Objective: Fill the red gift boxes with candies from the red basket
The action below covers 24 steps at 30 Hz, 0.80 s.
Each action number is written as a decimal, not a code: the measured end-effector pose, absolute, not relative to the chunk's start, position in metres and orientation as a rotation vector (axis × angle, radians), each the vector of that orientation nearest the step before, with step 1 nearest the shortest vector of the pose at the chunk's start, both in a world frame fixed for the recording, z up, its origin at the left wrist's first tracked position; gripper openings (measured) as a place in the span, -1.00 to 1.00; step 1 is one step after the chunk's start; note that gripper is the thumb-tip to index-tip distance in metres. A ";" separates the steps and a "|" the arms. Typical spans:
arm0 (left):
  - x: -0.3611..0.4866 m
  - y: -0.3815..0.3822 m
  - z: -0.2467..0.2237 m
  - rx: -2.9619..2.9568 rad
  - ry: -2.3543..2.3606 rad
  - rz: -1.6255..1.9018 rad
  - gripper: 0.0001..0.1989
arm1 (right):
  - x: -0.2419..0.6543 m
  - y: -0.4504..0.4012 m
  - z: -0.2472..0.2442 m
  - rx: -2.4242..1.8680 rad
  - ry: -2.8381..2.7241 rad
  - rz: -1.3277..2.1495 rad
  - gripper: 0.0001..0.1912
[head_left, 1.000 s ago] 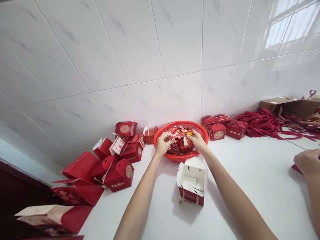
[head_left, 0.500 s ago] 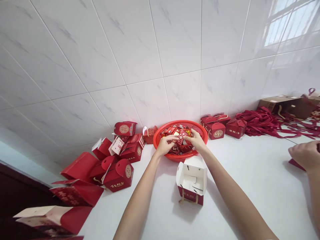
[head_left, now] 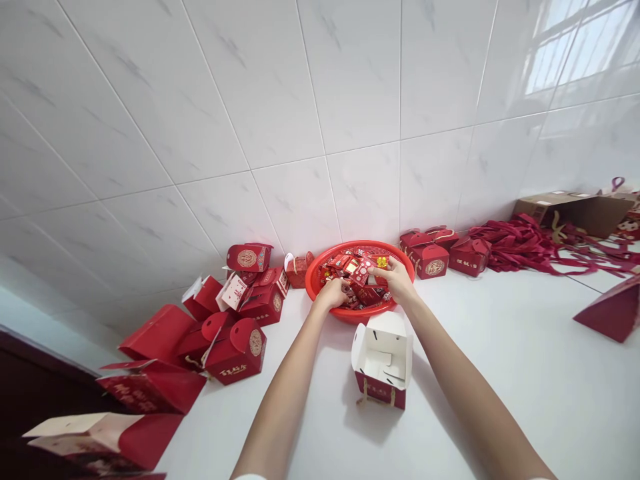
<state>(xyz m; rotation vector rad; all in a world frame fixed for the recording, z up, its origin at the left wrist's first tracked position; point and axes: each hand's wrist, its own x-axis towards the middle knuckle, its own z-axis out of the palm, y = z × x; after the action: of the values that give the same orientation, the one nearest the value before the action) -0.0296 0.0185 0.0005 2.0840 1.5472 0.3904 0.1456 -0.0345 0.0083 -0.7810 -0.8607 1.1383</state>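
A red plastic basket [head_left: 313,283] full of small red wrapped packets stands against the tiled wall. My right hand [head_left: 399,281] is over its right side, thumb and fingers closed on the edge of a red packet with pale dots [head_left: 361,271]. Down among the packets at the basket's front left is my left hand [head_left: 333,294], its fingers curled and their tips hidden. Just in front of the basket, between my forearms, an open red gift box [head_left: 383,363] shows its white inside. A twisted cord handle hangs on its near side.
Several red gift boxes [head_left: 235,353] and larger red bags [head_left: 150,387] crowd the left. More closed boxes [head_left: 433,260] stand right of the basket, beside dark red ribbons [head_left: 520,243] and a cardboard box [head_left: 590,210]. A dark red folded piece [head_left: 610,310] is at the right edge.
My left hand has moved lower into the packets, away from the dotted packet, while my right hand stays by it. Another person's hand at the right has gone, and the dark red piece there shows more.
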 end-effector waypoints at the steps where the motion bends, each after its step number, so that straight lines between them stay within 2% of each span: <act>1: -0.030 0.019 0.000 2.086 1.550 0.370 -0.61 | 0.145 -0.035 0.009 -0.784 -0.857 1.133 -0.54; 4: -0.030 0.020 0.000 2.089 1.561 0.340 -0.78 | 0.145 -0.035 0.009 -0.789 -0.857 1.108 -0.55; 9: -0.032 0.015 0.004 2.107 1.590 0.465 -0.83 | 0.145 -0.036 0.010 -0.809 -0.854 1.107 -0.54; 13: -0.037 0.014 0.002 1.992 1.487 0.862 -0.78 | 0.145 -0.037 0.010 -0.804 -0.850 1.104 -0.52; 17: -0.042 0.016 -0.005 1.808 1.177 1.252 -0.82 | 0.146 -0.039 0.012 -0.813 -0.850 1.122 -0.48; 24: -0.046 0.012 -0.006 1.688 1.019 1.658 -0.89 | 0.153 -0.044 0.021 -0.776 -0.833 1.288 -0.52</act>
<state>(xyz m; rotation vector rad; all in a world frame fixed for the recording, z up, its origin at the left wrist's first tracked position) -0.0461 0.0118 -0.0060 1.6882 1.0190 1.6585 0.1529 -0.0435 0.0210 -0.7763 -0.8329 1.2879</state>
